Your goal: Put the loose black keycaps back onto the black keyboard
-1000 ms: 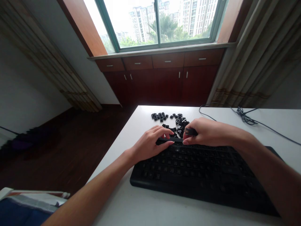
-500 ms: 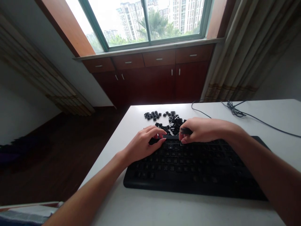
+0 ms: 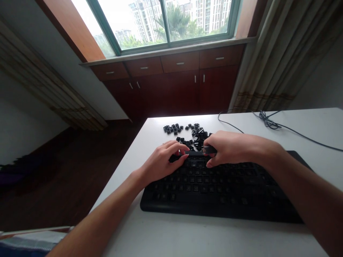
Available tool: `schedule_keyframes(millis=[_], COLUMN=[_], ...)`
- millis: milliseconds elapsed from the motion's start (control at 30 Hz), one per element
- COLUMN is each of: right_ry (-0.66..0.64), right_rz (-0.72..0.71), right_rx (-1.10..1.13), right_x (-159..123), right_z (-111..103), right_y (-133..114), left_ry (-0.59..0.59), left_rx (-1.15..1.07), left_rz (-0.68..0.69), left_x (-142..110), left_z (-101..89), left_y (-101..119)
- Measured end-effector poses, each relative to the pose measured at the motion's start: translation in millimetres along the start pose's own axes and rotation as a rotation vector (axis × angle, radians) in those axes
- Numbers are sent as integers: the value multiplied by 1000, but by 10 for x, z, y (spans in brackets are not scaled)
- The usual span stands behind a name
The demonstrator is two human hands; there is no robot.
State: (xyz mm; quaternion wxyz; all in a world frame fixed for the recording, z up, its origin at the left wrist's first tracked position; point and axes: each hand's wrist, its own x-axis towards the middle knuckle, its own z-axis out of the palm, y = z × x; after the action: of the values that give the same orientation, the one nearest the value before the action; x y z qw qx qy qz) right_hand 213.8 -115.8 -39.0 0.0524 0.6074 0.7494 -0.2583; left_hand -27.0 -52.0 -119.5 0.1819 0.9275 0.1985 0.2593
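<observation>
A black keyboard [image 3: 187, 203] lies on the white table, and much of it shows bare key sockets instead of caps. My left hand [image 3: 164, 160] grips its far edge, thumb on the near side and fingers curled over the back. My right hand [image 3: 227, 146] is closed around a small dark tool [image 3: 210, 149] with a metallic-looking end. That tool is over the keyboard's far edge, to the right of my left hand. Just behind the edge sits a heap of loose black keycaps [image 3: 199, 135], partly hidden by my hands.
Another cluster of keycaps [image 3: 173, 129] lies farther back on the white table [image 3: 125, 189]. A black cable [image 3: 270, 123] runs in a tangle across the back right. Beyond stand red-brown cabinets [image 3: 177, 89] under a window. The table's left edge drops to a dark floor.
My right hand has tipped, so the tool sits more level and its metallic end shows, with the thumb now apart below it. My left hand keeps its place. The view has shifted slightly.
</observation>
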Motion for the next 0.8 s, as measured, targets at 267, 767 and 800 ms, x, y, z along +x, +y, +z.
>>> schedule_keyframes(millis=[267,767,800], right_ry=[-5,9,4], right_rz=[-30,-41,-42], right_rx=[-14,-28,-20], right_x=[0,26,22], right_z=[4,31,32], right_y=[-2,-42,-42], left_ry=[-5,-9,-9], left_rx=[16,3,2], left_rz=[5,20,21], left_x=[7,18,18], left_z=[1,-16,-16], left_y=[4,30,29])
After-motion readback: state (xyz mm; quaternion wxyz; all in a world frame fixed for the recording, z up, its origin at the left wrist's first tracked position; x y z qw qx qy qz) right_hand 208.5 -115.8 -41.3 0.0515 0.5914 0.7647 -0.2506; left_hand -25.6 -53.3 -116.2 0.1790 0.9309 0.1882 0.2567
